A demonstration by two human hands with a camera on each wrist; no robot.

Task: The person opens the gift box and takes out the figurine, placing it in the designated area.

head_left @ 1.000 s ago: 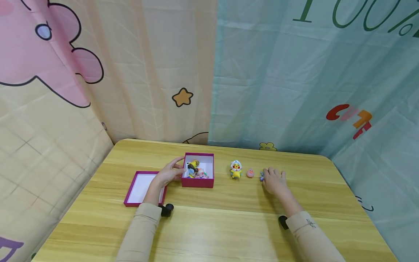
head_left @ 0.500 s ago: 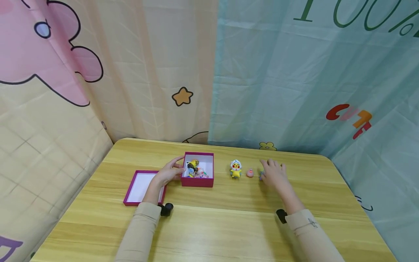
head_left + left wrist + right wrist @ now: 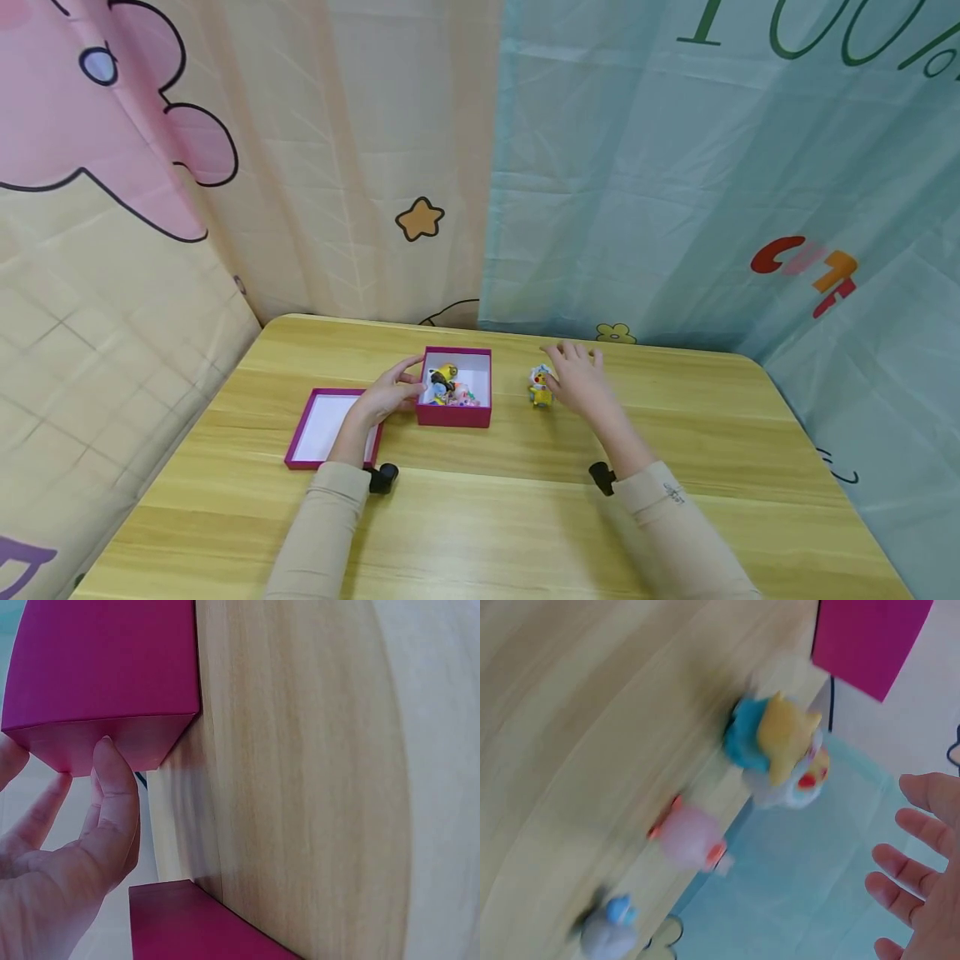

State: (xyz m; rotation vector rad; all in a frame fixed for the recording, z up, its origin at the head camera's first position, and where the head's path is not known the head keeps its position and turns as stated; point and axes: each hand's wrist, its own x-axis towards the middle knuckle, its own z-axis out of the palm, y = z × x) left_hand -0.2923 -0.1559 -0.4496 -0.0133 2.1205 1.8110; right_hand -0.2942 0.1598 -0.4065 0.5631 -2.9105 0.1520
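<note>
Tabletop (image 3: 487, 517), wood-grained, patterned curtains (image 3: 615, 183) behind, left hand (image 3: 386, 398) spread against magenta box (image 3: 453, 417), right hand (image 3: 583, 385) spread by yellow figurine (image 3: 539, 397)

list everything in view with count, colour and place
printed cloth: count unclear, peach and teal, background
table: one, light wood, foreground
box: one, magenta, white inside, open on the table
lid: one, magenta, white inside, left of the box
figures in the box: several, mixed colours, overlapping
yellow figure: one, yellow with white headpiece, right of the box
pink figure: one, pink, right of the yellow figure
grey figure: one, grey and blue, right of the pink figure
wrist cameras: two, black, one at each wrist
sleeves: two, beige, on both forearms
left grip: one, bare, touching the box's left side
right grip: one, bare, empty, near the yellow figure
</note>
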